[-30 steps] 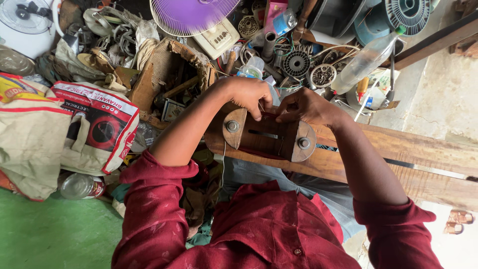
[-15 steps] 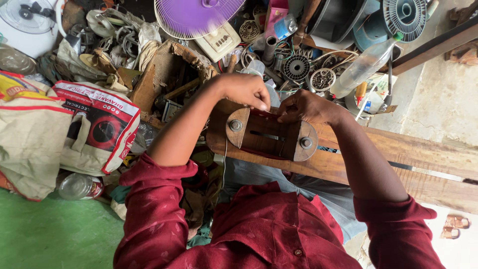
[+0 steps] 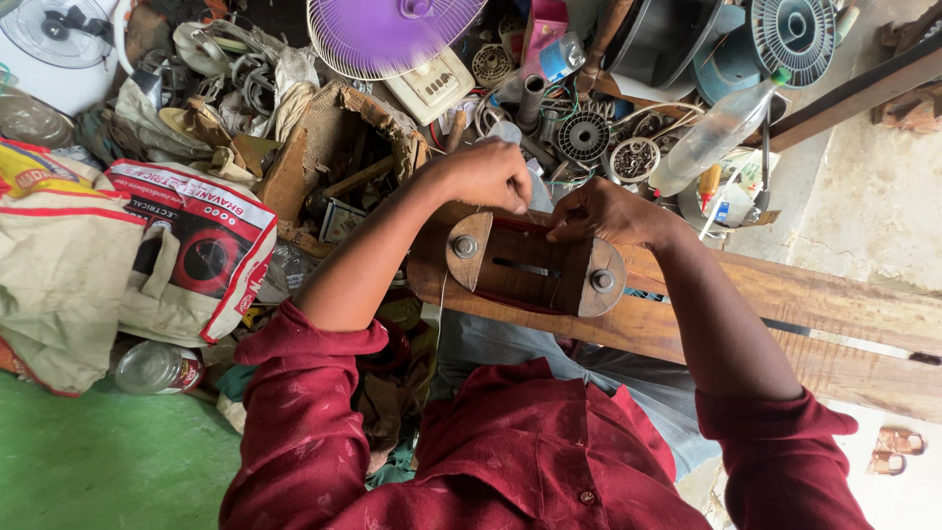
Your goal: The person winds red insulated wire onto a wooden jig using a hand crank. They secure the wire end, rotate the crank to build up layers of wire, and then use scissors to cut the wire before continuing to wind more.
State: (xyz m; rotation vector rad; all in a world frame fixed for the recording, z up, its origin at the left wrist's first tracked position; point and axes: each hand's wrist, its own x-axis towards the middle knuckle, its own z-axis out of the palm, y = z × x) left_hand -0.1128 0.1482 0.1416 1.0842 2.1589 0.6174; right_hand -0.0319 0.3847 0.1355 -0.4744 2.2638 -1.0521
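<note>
At the far left a white fan (image 3: 54, 34) stands at the top corner, and below it a printed sack (image 3: 186, 250) lies on the green floor (image 3: 78, 461) with a glass jar (image 3: 152, 365) at its lower edge. Just right of the sack, a torn cardboard box (image 3: 339, 147) sits among loose wires and scrap, under a purple fan guard (image 3: 388, 34).

My left hand (image 3: 486, 175) comes in from the left, fingers curled and pinched at the upper left edge of the wooden frame (image 3: 535, 267). I cannot tell for certain what the fingertips pinch; a thin dark red line runs along the frame's top edge there. The frame lies on a wooden plank (image 3: 785, 304) directly in front of me, over my lap. It carries two wooden end discs, each fixed by a bolt (image 3: 464, 245), with a metal slot between them.

My right hand (image 3: 603, 211) rests on the upper right part of the frame, fingers bent and pressed against its top edge, close to my left hand but not touching it.

Further right, a clear plastic bottle (image 3: 711, 137) lies tilted among wound coils (image 3: 584, 135), and a black round grille (image 3: 793, 29) stands at the top.
</note>
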